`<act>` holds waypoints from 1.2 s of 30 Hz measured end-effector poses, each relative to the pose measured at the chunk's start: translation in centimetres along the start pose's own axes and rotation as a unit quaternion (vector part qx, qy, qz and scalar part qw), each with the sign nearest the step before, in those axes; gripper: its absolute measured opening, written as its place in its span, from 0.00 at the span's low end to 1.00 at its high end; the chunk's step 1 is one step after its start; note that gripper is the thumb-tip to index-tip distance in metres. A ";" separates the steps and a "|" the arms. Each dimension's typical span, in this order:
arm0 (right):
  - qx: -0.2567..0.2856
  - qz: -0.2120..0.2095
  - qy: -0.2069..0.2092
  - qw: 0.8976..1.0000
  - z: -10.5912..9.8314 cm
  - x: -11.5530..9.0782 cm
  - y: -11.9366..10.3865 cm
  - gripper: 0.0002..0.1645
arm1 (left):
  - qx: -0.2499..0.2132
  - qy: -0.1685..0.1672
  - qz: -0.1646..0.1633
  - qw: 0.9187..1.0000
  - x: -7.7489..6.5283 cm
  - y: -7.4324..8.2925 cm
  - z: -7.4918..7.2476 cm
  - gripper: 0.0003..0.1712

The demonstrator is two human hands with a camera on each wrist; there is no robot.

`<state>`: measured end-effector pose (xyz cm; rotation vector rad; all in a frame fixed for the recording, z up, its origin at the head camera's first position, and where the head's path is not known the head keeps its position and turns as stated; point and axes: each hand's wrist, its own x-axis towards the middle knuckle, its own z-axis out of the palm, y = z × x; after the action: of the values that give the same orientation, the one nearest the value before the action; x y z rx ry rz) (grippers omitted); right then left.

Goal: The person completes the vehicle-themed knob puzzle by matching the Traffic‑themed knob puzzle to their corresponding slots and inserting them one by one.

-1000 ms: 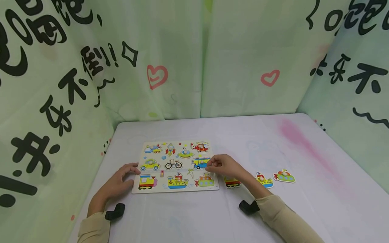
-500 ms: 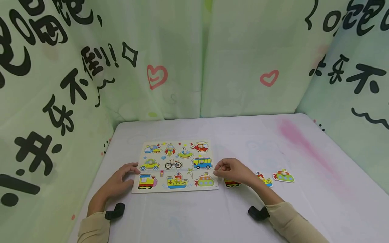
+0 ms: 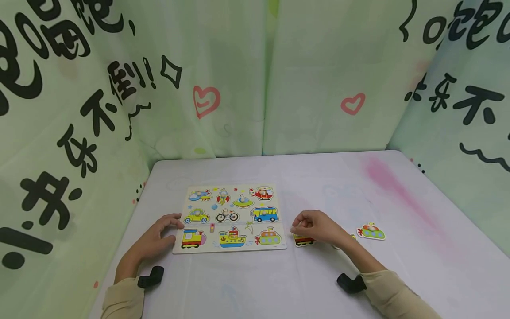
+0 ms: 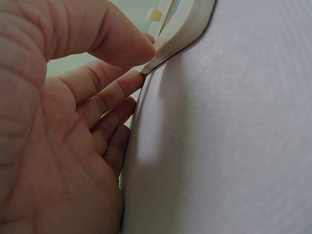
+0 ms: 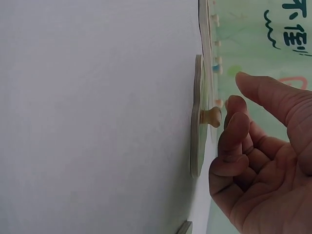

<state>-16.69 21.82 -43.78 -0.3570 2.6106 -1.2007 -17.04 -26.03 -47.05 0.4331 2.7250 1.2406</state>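
In the head view a white wooden knob puzzle board (image 3: 247,228) with vehicle pictures lies on the table. My left hand (image 3: 161,232) rests at its left edge, the thumb and fingertips touching the rim; the left wrist view shows the thumb (image 4: 129,44) against the board's corner. Right of the board, my right hand (image 3: 318,227) hovers over a train puzzle piece (image 3: 304,242), partly covering it. In the right wrist view the thumb stands apart from the loosely curled fingers beside a flat piece's wooden knob (image 5: 212,117), with nothing held.
A submarine puzzle piece (image 3: 371,231) lies right of my right hand. Another piece (image 3: 353,237) is mostly hidden behind that wrist. The table (image 3: 239,288) has a white cover, with a green patterned curtain (image 3: 311,88) behind it and at both sides.
My right hand has moved right from the blue bus on the board to over the train piece, covering more of the ship piece. The left hand has stayed at the board's edge.
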 end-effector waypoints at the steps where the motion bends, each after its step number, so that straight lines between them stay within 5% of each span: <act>1: -0.003 -0.002 -0.001 1.000 -0.1 -0.1 0.1 0.13 | 0.001 0.001 -0.001 1.000 0.0 0.0 0.0 0.17; 19: -0.033 -0.043 -0.035 0.998 -0.9 -1.1 0.9 0.11 | 0.005 -0.001 -0.012 1.000 0.2 -0.1 0.1 0.16; 36: -0.037 -0.045 -0.018 0.998 -0.8 -1.0 0.9 0.07 | 0.008 -0.001 -0.007 1.000 0.3 -0.3 0.0 0.16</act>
<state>-16.09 23.31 -43.88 -0.5120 2.6381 -1.1172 -17.38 -26.12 -47.27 0.4170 2.7325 1.2151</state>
